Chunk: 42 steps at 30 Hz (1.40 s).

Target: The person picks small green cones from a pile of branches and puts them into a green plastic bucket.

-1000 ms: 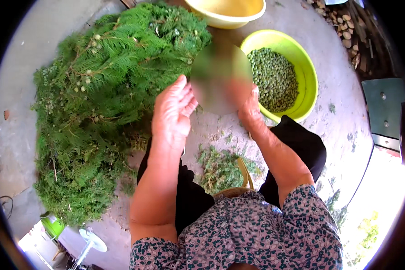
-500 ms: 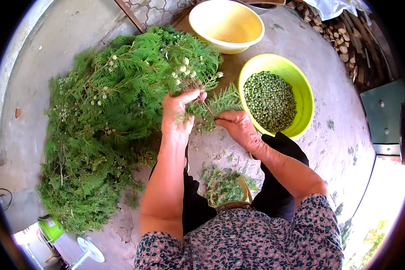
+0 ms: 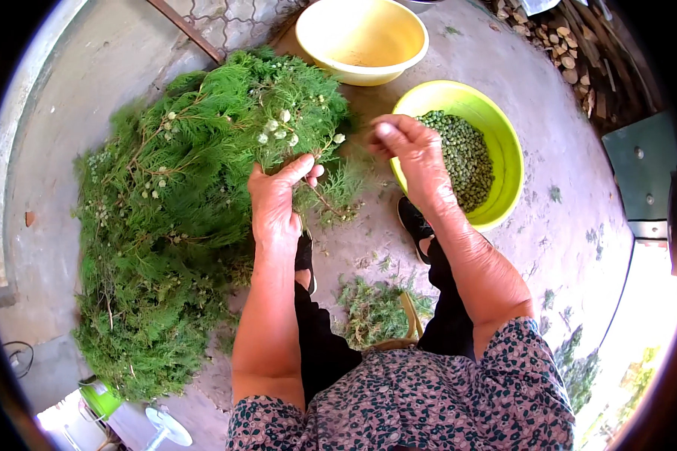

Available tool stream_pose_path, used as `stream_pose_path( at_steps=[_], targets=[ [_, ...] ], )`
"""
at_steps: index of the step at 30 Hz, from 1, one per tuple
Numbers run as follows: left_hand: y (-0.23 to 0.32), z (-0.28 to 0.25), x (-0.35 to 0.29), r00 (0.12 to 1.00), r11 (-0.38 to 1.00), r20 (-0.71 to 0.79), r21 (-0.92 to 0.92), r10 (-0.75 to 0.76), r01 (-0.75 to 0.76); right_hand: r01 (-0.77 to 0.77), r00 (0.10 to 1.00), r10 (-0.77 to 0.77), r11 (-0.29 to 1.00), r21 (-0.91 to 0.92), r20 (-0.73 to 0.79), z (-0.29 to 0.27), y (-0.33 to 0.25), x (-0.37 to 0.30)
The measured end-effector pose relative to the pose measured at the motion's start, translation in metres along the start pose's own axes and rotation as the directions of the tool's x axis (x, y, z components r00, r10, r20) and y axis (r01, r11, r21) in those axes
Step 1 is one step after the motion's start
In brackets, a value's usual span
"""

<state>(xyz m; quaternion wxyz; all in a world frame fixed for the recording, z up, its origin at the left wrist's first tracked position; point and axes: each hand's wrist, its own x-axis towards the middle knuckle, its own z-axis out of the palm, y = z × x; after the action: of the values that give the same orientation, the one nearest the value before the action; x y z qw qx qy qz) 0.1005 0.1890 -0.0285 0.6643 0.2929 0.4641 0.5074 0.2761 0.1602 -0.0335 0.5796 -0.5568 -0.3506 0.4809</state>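
My left hand (image 3: 277, 197) grips a leafy conifer sprig (image 3: 325, 197), its stem poking out below the thumb. Pale green cones (image 3: 279, 134) cluster just beyond my fingertips. My right hand (image 3: 416, 158) is lifted over the left rim of a lime-green tub (image 3: 508, 150), its fingers curled together and slightly blurred; what they hold, if anything, is hidden. Inside the tub lies a layer of small green cones (image 3: 468, 161). A big heap of cut conifer branches (image 3: 180, 225) spreads over the ground to the left, right up to my left hand.
A pale yellow basin (image 3: 361, 64) stands beyond the tub. Loose green clippings (image 3: 380, 308) lie between my legs. Stacked firewood (image 3: 568, 56) and a dark green metal box (image 3: 639, 165) are at the right. A bright green bucket (image 3: 101, 398) sits at the lower left.
My right hand has left the sprig's stem and moved up and right to the tub's rim. My left hand, still holding the sprig, has shifted slightly left and down.
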Motion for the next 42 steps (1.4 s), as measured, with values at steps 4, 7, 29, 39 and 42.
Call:
stream_pose_path(
  at_steps=[4, 7, 29, 39, 42],
  targets=[
    [-0.004, 0.010, -0.004, 0.998, 0.999, 0.041, 0.008, -0.041, 0.040, 0.007, 0.998, -0.011, 0.999, 0.046, 0.066, 0.015, 0.009, -0.004],
    [-0.007, 0.014, -0.005, 0.997, 0.997, 0.016, -0.005, -0.080, 0.080, -0.077, 0.997, 0.075, 0.994, 0.076, 0.026, 0.016, 0.010, -0.006],
    [-0.026, 0.035, -0.014, 0.994, 0.999, -0.112, -0.041, -0.008, 0.003, -0.087, 0.995, 0.074, 0.964, 0.250, 0.060, -0.010, -0.012, 0.001],
    [-0.027, 0.028, -0.010, 0.994, 0.994, -0.005, 0.009, -0.112, 0.112, -0.039, 0.993, 0.049, 0.995, -0.097, 0.103, 0.011, 0.007, -0.008],
    [-0.030, 0.026, -0.006, 0.993, 0.993, 0.039, -0.031, -0.110, 0.111, -0.031, 0.995, 0.046, 0.986, -0.161, 0.093, 0.013, 0.002, -0.013]
  ],
)
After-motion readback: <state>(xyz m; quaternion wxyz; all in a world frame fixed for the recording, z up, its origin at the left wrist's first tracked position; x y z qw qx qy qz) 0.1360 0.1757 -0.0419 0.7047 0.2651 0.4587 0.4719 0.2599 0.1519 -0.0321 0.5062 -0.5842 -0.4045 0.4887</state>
